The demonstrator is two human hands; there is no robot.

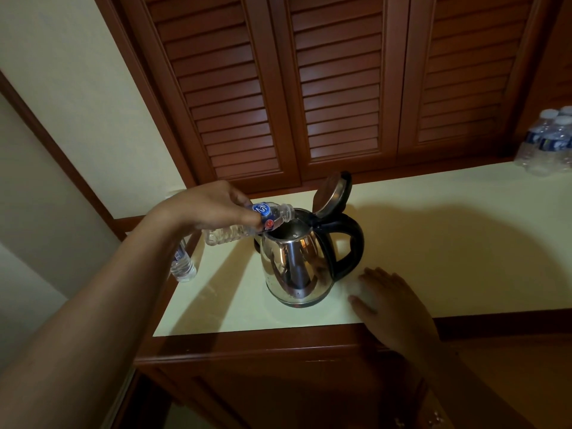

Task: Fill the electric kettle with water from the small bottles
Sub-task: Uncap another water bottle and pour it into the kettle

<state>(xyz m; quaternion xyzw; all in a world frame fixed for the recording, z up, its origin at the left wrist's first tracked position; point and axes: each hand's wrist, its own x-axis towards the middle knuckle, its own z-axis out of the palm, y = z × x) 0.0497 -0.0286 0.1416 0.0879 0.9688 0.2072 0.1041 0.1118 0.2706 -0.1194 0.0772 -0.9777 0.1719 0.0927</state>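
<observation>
the kettle [297,261] stands between the hands, lid [332,193] up, and the left hand [210,205] grips a small bottle [272,216] tipped nearly flat with its neck over the open mouth, so pouring looks under way; the water level is hidden. the right hand [390,298] lies flat and open on the counter [448,243] just beside it. a spare bottle [183,267] stands under the left forearm and a pack of bottles [548,144] sits well beyond the right hand, so more pours likely remain.

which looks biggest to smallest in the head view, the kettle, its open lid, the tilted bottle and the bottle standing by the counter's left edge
1. kettle, clearly largest
2. tilted bottle
3. open lid and standing bottle: not ranked, the forearm hides the bottle's top
</observation>
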